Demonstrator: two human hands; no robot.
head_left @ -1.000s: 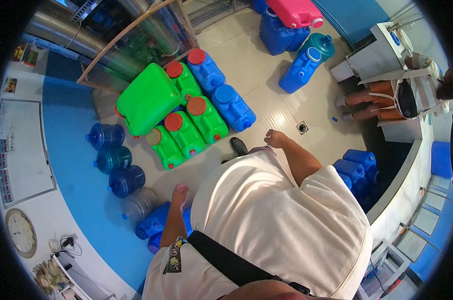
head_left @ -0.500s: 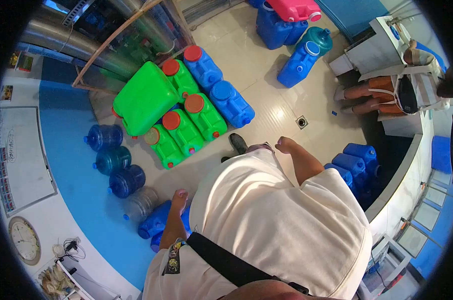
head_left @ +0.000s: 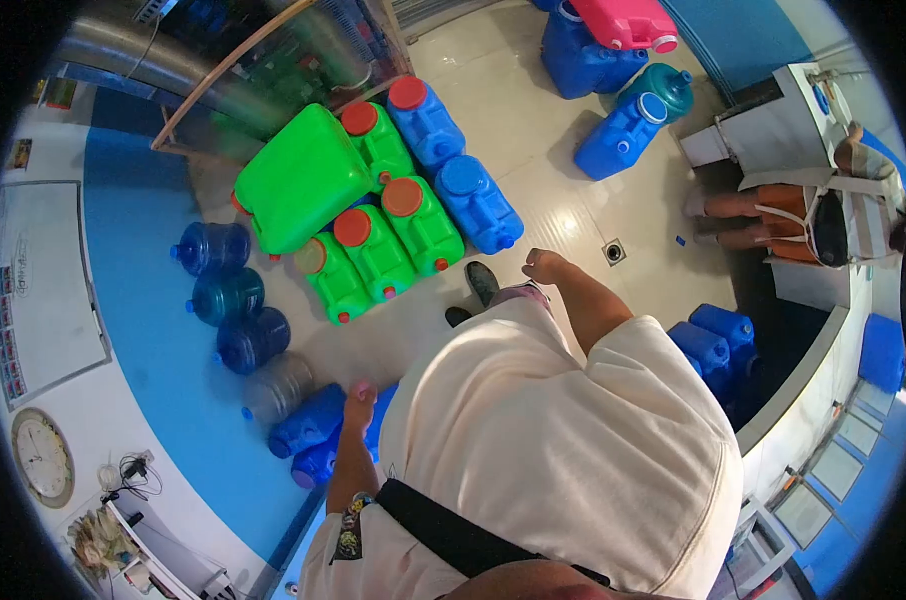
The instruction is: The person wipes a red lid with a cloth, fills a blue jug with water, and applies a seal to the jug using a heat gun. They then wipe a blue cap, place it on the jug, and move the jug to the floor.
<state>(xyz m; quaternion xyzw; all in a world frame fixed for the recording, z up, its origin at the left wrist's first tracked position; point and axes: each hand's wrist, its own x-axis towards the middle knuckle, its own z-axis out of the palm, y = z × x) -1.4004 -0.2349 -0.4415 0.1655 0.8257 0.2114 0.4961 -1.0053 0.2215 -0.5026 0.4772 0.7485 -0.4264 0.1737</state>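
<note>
My left hand (head_left: 360, 402) hangs low on the left with its fingers curled in, near blue jugs (head_left: 310, 420) lying by the wall; nothing shows in it. My right hand (head_left: 543, 266) is held in front of my body, loosely closed, with nothing visible in it. Beyond it stand a blue jerrycan (head_left: 476, 205) and a green jerrycan (head_left: 420, 225) with an orange-red cap. A large green container (head_left: 305, 180) lies across the back of this group. Neither hand touches a container.
Round water bottles (head_left: 254, 340) line the blue wall at left. At the far side are a blue jug (head_left: 618, 138), a teal bottle (head_left: 665, 92) and a pink container (head_left: 625, 22). Another person (head_left: 798, 220) stands by the right counter. A floor drain (head_left: 614, 251) lies ahead.
The view has shifted a little as my body moved. My right hand has swung slightly up and to the left. The containers stay in their places.
</note>
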